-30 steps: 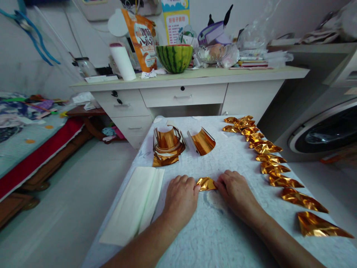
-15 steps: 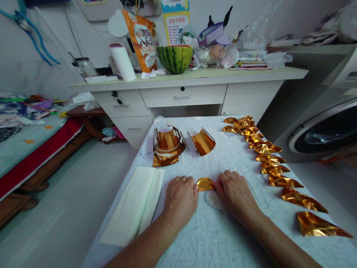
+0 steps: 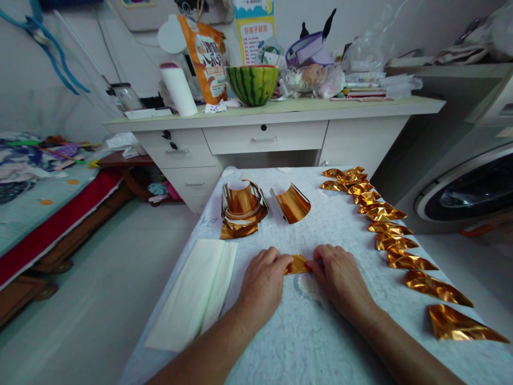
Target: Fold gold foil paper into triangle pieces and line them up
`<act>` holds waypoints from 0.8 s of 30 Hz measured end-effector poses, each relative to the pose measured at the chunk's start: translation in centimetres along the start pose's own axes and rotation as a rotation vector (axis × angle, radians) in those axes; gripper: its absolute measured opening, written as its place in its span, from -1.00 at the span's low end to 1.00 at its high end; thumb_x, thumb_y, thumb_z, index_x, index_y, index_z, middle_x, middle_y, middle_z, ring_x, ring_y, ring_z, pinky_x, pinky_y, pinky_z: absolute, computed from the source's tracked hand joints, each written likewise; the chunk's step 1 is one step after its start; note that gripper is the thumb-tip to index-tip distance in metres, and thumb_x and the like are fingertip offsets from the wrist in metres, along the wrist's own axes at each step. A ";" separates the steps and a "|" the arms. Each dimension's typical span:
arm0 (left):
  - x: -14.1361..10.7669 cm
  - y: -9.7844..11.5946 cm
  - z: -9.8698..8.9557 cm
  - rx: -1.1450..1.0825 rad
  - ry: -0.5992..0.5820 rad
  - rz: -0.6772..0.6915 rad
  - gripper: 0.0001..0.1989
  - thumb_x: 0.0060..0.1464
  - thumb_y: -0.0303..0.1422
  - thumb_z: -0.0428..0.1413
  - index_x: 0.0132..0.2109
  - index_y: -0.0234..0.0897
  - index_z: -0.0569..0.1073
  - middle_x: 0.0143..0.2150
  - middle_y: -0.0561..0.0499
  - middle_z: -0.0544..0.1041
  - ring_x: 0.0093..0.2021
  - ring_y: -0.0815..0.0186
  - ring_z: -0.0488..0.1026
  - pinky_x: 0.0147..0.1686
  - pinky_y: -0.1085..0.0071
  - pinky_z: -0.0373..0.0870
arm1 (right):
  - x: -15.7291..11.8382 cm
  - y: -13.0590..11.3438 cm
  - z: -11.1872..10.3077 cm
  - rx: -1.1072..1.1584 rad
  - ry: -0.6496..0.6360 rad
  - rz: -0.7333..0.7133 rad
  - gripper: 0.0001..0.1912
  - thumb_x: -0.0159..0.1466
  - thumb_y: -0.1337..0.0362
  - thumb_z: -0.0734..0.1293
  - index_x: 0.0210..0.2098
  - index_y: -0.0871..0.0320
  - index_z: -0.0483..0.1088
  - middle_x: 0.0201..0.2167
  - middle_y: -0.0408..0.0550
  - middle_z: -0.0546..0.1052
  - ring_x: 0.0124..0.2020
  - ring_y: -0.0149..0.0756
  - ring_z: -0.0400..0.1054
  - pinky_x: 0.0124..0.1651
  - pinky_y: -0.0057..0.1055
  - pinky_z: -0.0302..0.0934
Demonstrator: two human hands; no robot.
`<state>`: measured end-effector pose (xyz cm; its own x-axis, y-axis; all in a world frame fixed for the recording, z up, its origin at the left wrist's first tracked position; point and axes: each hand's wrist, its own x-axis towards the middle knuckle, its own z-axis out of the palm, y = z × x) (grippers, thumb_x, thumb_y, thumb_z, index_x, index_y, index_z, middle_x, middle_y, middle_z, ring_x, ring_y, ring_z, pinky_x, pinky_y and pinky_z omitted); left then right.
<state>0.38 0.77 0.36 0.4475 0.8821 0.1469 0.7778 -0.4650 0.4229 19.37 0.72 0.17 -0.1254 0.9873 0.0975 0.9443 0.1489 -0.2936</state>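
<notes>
Between my two hands a small folded piece of gold foil paper (image 3: 297, 264) lies low over the cloth-covered table. My left hand (image 3: 265, 278) pinches its left end between thumb and fingers. At the right end, my right hand (image 3: 339, 272) grips the foil with curled fingers. Beyond my hands are a stack of curved gold foil sheets (image 3: 242, 206) and a separate curved gold sheet (image 3: 294, 204). Several folded gold foil pieces (image 3: 409, 260) run in a row down the table's right side. Left of my left hand lies a pale folded paper (image 3: 188, 294).
A white desk (image 3: 264, 120) stands behind the table, bearing a watermelon half (image 3: 252, 85), an orange snack bag (image 3: 205, 61) and a white roll (image 3: 179, 88). A washing machine (image 3: 473, 182) is on the right; a bed (image 3: 52, 214) is on the left.
My left thumb and fingers have shifted right over the foil's left end, so less of the foil shows. My right hand keeps its grip with little movement.
</notes>
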 end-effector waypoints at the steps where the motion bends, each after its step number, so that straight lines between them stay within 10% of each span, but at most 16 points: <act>1: 0.0 -0.1 0.1 -0.024 -0.002 0.025 -0.71 0.16 -0.59 -0.02 -0.09 -0.16 0.45 -0.23 0.03 0.42 -0.19 0.28 0.35 -0.18 0.37 0.31 | 0.0 0.1 0.0 0.033 0.000 -0.016 -0.85 0.31 0.26 0.27 -0.37 0.15 0.40 -0.41 -0.05 0.47 -0.35 -0.20 0.30 -0.26 -0.32 0.03; 9: 0.0 -0.1 0.3 -0.050 0.000 0.063 -0.67 0.14 -0.59 0.01 -0.10 -0.11 0.54 -0.29 0.04 0.41 -0.24 0.30 0.31 -0.25 0.39 0.29 | -0.4 -0.2 0.2 0.209 0.001 -0.210 -0.75 0.32 0.42 0.16 -0.31 0.10 0.46 -0.36 -0.06 0.43 -0.29 -0.26 0.25 -0.21 -0.33 0.02; 24: 0.5 -0.5 0.3 -0.229 0.055 -0.088 -0.75 0.14 -0.47 0.11 -0.10 -0.07 0.58 -0.28 0.03 0.42 -0.19 0.27 0.34 -0.12 0.32 0.29 | -0.4 -2.5 0.5 -0.020 0.046 -0.069 -0.83 0.29 0.16 0.26 -0.36 0.12 0.32 -0.34 -0.03 0.40 -0.29 -0.16 0.21 -0.25 -0.27 -0.04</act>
<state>0.37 1.39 -0.07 0.3526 0.9243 0.1462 0.6897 -0.3623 0.6270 16.86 -0.02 0.40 -0.1770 0.9710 0.1607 0.9398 0.2152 -0.2655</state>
